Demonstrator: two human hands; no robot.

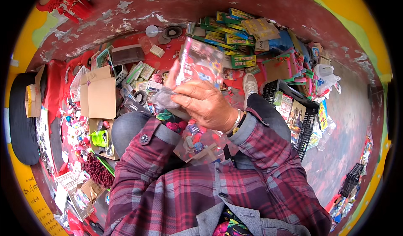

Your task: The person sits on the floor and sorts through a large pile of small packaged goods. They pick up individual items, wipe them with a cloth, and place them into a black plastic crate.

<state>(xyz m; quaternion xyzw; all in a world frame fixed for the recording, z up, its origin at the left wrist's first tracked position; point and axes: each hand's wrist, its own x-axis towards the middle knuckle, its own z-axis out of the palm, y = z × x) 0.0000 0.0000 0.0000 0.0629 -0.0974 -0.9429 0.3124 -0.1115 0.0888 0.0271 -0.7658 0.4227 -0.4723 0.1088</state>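
Note:
Upright in front of me is a flat, glossy printed package [200,64], with a red and white picture and a pink edge. My left hand [171,75] is closed on its left side, mostly hidden behind the package and my other hand. Across the lower part of the package lies my right hand [205,103], fingers together. Its fingertips press on a crumpled grey cloth [163,97] beside the package's lower left corner. Glare and slight blur hide the package's details.
Yellow-green boxes [243,38] are piled by the far wall. A black crate [308,110] of printed packs stands beside my right leg. On the left are an open cardboard box [98,93] and dark red beads [97,170]. Small items litter the red floor between my knees.

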